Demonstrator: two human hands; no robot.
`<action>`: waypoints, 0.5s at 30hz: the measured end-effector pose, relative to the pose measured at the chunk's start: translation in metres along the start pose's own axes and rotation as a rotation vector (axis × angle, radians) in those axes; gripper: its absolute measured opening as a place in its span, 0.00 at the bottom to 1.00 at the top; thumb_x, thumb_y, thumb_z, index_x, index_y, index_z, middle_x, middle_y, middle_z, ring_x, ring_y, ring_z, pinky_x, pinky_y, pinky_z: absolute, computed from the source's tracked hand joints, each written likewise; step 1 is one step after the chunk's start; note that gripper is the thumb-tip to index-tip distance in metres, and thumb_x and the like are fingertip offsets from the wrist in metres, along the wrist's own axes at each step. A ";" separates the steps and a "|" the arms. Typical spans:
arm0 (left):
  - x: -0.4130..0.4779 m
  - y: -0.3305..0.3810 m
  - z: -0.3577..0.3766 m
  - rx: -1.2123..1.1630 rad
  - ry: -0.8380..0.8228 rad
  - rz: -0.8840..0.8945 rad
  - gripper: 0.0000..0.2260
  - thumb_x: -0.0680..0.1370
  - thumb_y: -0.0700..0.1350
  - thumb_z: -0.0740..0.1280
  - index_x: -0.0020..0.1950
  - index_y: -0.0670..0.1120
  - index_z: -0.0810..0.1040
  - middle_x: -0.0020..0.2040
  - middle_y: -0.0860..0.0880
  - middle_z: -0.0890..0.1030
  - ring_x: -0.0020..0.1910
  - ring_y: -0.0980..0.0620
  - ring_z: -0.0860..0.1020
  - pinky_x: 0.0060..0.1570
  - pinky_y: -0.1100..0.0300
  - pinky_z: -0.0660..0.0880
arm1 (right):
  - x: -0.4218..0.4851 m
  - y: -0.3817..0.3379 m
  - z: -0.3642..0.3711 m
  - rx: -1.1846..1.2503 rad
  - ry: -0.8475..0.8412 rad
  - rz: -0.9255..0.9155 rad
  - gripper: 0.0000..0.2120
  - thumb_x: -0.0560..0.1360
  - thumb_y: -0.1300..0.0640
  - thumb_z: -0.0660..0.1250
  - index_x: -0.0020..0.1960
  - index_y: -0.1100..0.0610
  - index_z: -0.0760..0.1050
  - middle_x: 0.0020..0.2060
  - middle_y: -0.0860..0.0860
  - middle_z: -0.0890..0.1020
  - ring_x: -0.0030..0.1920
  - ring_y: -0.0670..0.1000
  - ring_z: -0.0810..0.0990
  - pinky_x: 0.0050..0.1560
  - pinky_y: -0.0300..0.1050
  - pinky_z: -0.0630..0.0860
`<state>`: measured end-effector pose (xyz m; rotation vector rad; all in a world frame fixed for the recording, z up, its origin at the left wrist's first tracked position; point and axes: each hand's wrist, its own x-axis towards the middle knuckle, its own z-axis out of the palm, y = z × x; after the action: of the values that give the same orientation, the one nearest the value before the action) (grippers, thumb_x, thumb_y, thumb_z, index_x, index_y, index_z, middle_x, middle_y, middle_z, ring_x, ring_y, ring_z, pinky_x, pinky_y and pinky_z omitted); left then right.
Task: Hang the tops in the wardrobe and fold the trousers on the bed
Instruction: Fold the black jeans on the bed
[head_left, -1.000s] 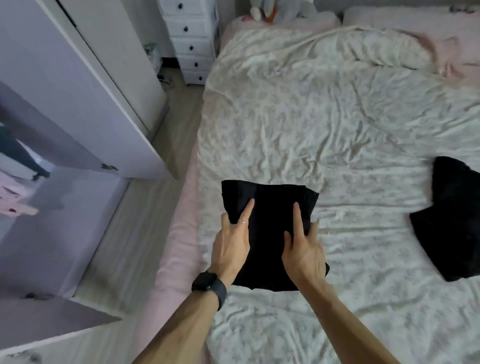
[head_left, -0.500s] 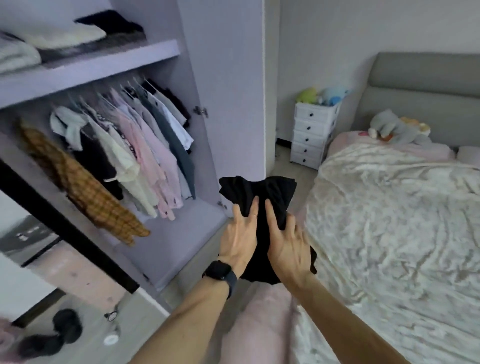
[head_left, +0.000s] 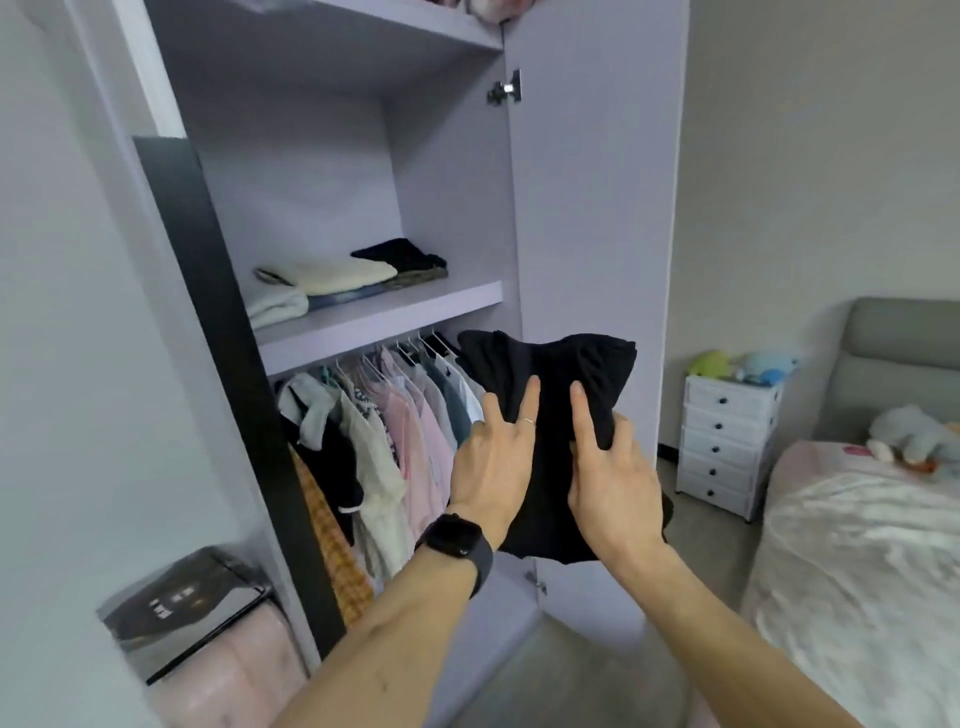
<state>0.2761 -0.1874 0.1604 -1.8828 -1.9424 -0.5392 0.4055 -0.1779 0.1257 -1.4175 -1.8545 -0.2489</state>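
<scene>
Black cloth, probably folded trousers (head_left: 550, 364), is pinched in the fingers (head_left: 581, 410) of our left hand (head_left: 493, 467) and right hand (head_left: 615, 483) at the wardrobe (head_left: 311, 182), tops (head_left: 415, 431) already hanging at nine o'clock, stowing left.

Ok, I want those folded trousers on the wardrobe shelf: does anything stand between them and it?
Nothing visible blocks the trousers. The door stands open, and the shelf is bare in front of its folded clothes.

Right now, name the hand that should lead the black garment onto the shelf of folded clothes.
Left, probably. Both hands grip the black garment, but the left hand is on the side nearer the shelf, up and left; the right hand is before the wardrobe door.
</scene>
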 end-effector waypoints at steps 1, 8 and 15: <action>0.009 -0.006 -0.011 0.014 0.025 -0.009 0.36 0.81 0.34 0.57 0.83 0.53 0.43 0.62 0.40 0.65 0.44 0.42 0.79 0.44 0.49 0.78 | 0.011 -0.008 -0.004 -0.003 0.024 -0.016 0.44 0.73 0.67 0.69 0.83 0.50 0.53 0.63 0.66 0.73 0.42 0.64 0.79 0.41 0.56 0.78; 0.064 -0.035 -0.068 0.053 0.187 -0.054 0.36 0.81 0.34 0.58 0.83 0.53 0.43 0.61 0.39 0.65 0.42 0.42 0.77 0.42 0.47 0.77 | 0.090 -0.045 -0.027 0.012 0.129 -0.104 0.43 0.76 0.68 0.63 0.83 0.47 0.46 0.67 0.65 0.70 0.40 0.62 0.76 0.42 0.55 0.76; 0.132 -0.044 -0.064 0.109 0.301 -0.088 0.36 0.81 0.33 0.58 0.83 0.53 0.44 0.60 0.40 0.65 0.36 0.46 0.69 0.39 0.51 0.76 | 0.163 -0.042 -0.009 0.005 0.224 -0.143 0.43 0.76 0.68 0.64 0.83 0.48 0.48 0.65 0.65 0.72 0.37 0.60 0.74 0.40 0.54 0.75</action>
<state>0.2286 -0.1093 0.2832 -1.5553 -1.8217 -0.6845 0.3590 -0.0788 0.2534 -1.2015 -1.7701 -0.4554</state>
